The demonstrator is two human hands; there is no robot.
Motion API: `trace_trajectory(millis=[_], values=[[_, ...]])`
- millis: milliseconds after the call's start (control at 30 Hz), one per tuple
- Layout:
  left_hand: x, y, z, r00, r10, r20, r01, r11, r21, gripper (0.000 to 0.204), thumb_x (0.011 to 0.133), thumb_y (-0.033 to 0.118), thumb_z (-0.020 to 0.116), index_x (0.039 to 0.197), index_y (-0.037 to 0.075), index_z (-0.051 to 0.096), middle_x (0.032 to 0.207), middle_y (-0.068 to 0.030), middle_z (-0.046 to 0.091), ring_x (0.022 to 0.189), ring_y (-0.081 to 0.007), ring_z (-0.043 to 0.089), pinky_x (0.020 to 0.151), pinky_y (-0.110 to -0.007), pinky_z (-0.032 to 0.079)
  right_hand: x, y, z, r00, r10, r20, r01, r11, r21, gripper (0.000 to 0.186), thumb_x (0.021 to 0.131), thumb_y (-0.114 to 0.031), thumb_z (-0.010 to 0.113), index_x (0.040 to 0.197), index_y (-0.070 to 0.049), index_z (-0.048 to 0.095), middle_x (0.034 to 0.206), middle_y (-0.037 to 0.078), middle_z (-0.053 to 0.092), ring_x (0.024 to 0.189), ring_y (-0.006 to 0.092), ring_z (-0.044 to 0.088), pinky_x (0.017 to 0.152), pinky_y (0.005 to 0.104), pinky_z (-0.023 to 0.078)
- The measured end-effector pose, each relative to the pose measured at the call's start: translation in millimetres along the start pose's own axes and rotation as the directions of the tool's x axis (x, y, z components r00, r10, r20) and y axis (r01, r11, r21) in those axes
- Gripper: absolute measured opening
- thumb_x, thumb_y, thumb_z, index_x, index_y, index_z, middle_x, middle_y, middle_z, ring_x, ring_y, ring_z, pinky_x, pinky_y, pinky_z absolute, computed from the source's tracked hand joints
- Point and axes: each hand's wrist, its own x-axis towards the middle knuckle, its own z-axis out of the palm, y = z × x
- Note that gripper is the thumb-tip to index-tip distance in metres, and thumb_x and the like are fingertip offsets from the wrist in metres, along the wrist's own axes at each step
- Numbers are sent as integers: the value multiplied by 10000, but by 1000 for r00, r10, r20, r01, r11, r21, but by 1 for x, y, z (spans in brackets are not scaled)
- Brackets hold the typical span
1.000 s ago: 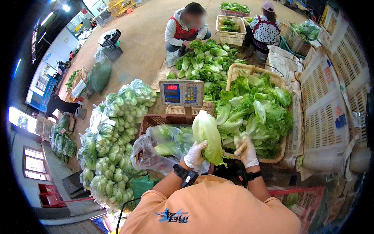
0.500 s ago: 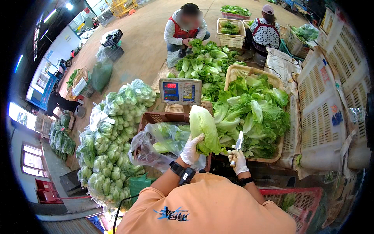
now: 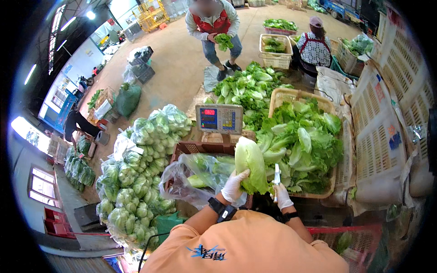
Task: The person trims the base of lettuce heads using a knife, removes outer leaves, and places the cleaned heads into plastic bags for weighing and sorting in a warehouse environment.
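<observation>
In my gloved left hand is a pale green lettuce head, held upright with the fingers wrapped round its side. My gloved right hand grips a small knife, its blade pointing up beside the lettuce's lower leaves. Just left of the lettuce, a clear plastic bag with greens inside lies in a brown crate. Right of the knife stands a cream crate heaped with loose leafy lettuce.
A scale display rises behind the brown crate. Bagged lettuces are piled at left. More lettuce lies on the floor ahead. A person in a red vest stands beyond it; another sits near crates. Stacked crates line the right.
The person in the red vest has risen from a crouch and now holds a leafy green. My knife has come nearer the lettuce's lower end. The whole view has shifted slightly.
</observation>
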Motion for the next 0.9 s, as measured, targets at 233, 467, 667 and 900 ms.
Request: trace_trajectory(millis=[233, 467, 667, 900], values=[[-3, 1, -13, 999, -21, 48, 21, 1000, -8, 431, 862, 183, 584, 1249, 59, 440, 1152, -56, 557, 1037, -192, 547, 883, -353, 453, 13, 9, -4, 1000, -19, 19, 20, 996, -90, 235, 877, -140, 498, 1088, -43, 463, 714, 71, 554, 487, 118, 496, 397, 242, 412], [-1, 0, -12, 1000, -12, 19, 12, 1000, -9, 457, 851, 184, 604, 1259, 78, 425, 1175, -49, 540, 1066, -192, 530, 896, -349, 444, 19, 12, -8, 999, -34, 33, 34, 999, -25, 211, 872, -113, 501, 1063, -32, 462, 651, 79, 539, 465, 132, 492, 394, 245, 419], [-4, 0, -4, 996, -71, 54, 72, 997, -11, 448, 859, 177, 591, 1265, 91, 421, 1178, -31, 538, 1071, -185, 527, 905, -350, 435, 19, 9, -9, 998, -36, 43, 36, 999, -8, 200, 878, -117, 500, 1056, -36, 460, 655, 72, 545, 463, 133, 495, 386, 247, 417], [-5, -1, 1, 995, -68, 73, 67, 998, 14, 463, 860, 175, 583, 1281, 90, 411, 1198, -38, 531, 1079, -183, 522, 900, -339, 435, 11, 2, -5, 998, -66, 7, 66, 998, 2, 195, 886, -128, 497, 1060, -47, 467, 651, 65, 545, 443, 124, 477, 389, 249, 412]])
